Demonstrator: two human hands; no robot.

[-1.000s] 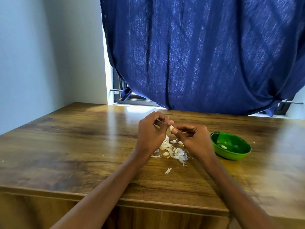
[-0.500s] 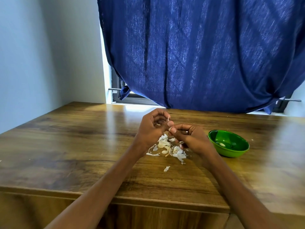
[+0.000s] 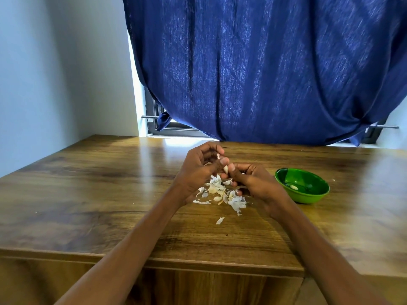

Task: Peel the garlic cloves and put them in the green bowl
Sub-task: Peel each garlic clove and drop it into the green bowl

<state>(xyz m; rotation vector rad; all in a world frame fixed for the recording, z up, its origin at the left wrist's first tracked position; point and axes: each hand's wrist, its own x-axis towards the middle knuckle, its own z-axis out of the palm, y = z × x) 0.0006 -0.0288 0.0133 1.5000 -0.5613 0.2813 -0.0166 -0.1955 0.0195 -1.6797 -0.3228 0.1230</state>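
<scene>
Mid-peel, above the wooden tabletop [image 3: 92, 194]. Left hand [image 3: 198, 170] and right hand [image 3: 255, 183] brought together, fingers curled, both pinching one pale garlic clove [image 3: 225, 169] between the thumb tips. A scrap of skin [image 3: 218, 155] standing up at the left fingertips, seemingly part-way off; hard to tell whether any skin remains on the clove's hidden side.

Directly below, a loose heap of papery peels [image 3: 220, 192], with what look like a few unpeeled cloves mixed in. One stray flake [image 3: 220, 220] nearer the table edge. Green bowl [image 3: 317, 197] just to the right of the right hand, on the tabletop, with one peeled clove [image 3: 293, 187] lying inside.

To finish this step well, probably: firm pinch with the right hand at the clove's root end, a nail of the left slipped under the loosened skin, then a pull along the length rather than across. Light pressure only, since a bare clove is slick and apt to shoot out. Skin dropped on the heap, not near the bowl. Then a short carry right, released low over the bowl.
</scene>
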